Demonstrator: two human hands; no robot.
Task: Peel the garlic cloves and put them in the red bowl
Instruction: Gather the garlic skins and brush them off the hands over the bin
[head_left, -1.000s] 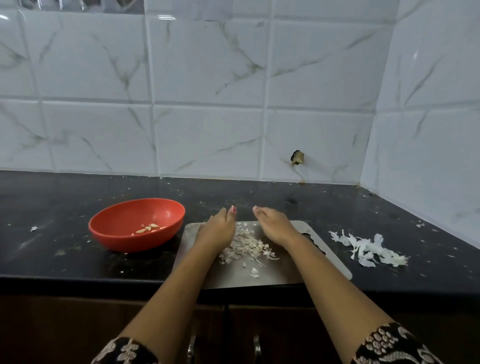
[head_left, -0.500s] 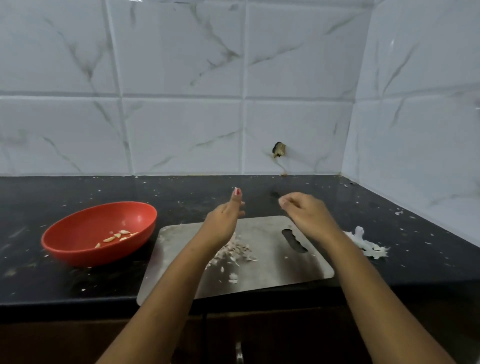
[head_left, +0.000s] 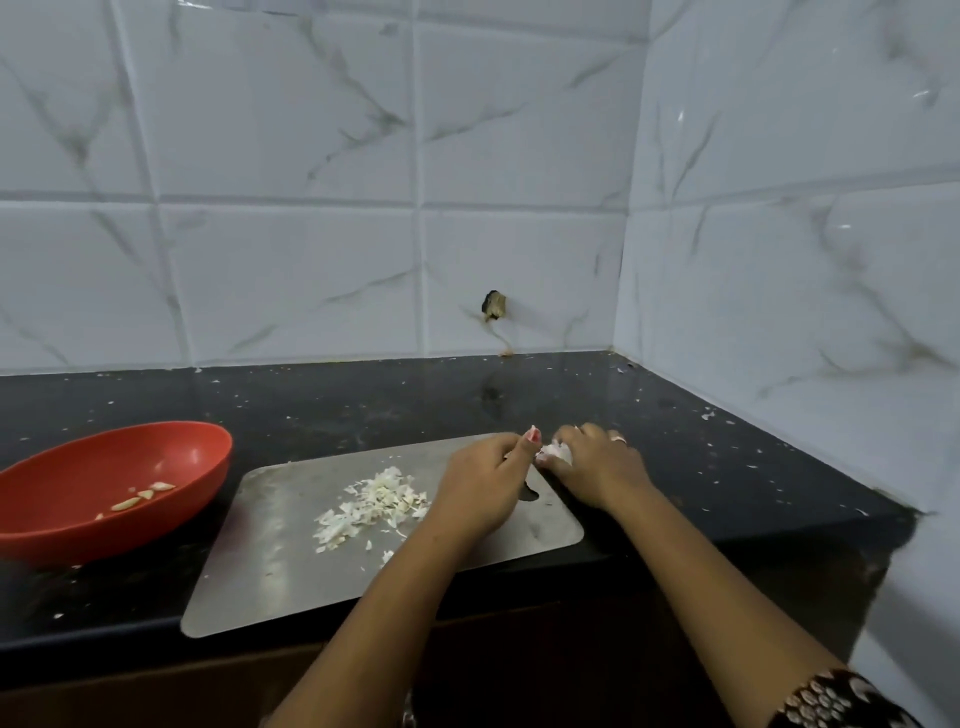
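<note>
Over the steel board (head_left: 291, 545), both hands pinch one garlic piece (head_left: 557, 451): left hand (head_left: 485, 483); right hand (head_left: 597, 467); no writing visible

No legible text, label, brand, number or sign is found in the head view. The wall tiles (head_left: 291, 280) carry grey veining only. The red bowl (head_left: 104, 486) and the steel board (head_left: 291, 561) are unmarked.

Single head view, looking forward-down, close over counter (head_left: 363, 405), facing tiled wall corner (head_left: 631, 208).
</note>
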